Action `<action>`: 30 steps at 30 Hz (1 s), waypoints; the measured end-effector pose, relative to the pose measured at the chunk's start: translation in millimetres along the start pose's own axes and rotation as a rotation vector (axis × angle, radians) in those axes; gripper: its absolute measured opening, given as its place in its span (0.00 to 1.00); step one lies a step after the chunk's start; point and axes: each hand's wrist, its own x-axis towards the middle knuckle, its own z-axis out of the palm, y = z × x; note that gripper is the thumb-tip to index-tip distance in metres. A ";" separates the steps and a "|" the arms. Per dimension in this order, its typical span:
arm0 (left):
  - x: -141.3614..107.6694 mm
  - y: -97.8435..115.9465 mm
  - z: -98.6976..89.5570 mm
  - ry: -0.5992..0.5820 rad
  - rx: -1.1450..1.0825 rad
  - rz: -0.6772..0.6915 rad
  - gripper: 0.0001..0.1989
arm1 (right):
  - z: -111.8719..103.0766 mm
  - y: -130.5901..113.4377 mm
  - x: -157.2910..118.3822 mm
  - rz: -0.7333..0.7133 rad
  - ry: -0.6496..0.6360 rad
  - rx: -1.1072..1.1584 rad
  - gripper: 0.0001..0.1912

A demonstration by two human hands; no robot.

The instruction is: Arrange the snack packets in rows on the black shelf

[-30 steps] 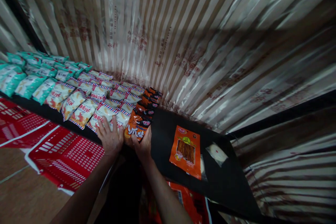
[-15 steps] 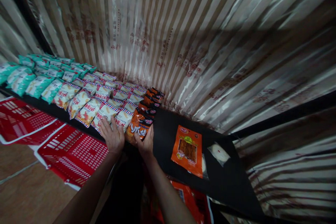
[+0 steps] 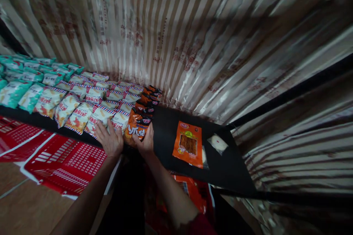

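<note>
Orange-and-black packet (image 3: 138, 125), one: near end of a row running far, on the black shelf (image 3: 163, 128), just right of the white packets (image 3: 79, 116). Right hand (image 3: 145, 143): thumb on that packet's face, fingers along its right side; whether I grip it, I cannot tell. Left hand (image 3: 110, 141): open, fingers spread against the near white packets. Teal packets (image 3: 31, 77): left. Flat orange pouch (image 3: 188, 144): right, apart from me. Changes since the earlier frame: view swung right, fewer teal packets showing; dark red sleeve (image 3: 200, 226) now visible, near; both hands unmoved from the same packets.
</note>
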 end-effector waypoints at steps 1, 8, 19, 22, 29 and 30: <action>0.0 0.7 -1.6 -0.004 -0.017 0.002 0.30 | -0.4 -0.4 -0.2 0.000 0.001 -0.002 0.46; -1.2 0.2 -5.8 0.008 -0.100 -0.010 0.29 | -16.7 -7.1 -10.8 0.034 -0.008 -0.041 0.45; -24.2 35.2 -40.5 0.030 -0.259 0.081 0.28 | -83.8 12.4 -34.1 0.071 0.154 -0.110 0.28; -41.2 65.3 -58.5 0.025 -0.312 0.204 0.25 | -105.6 24.9 -35.0 0.093 0.198 -0.134 0.27; -90.9 119.4 -53.6 -0.371 -0.565 0.489 0.18 | -163.0 65.4 -38.8 0.177 0.336 -0.253 0.27; -96.1 124.1 -48.1 -0.447 -0.567 0.472 0.18 | -170.9 71.4 -40.0 0.198 0.351 -0.270 0.27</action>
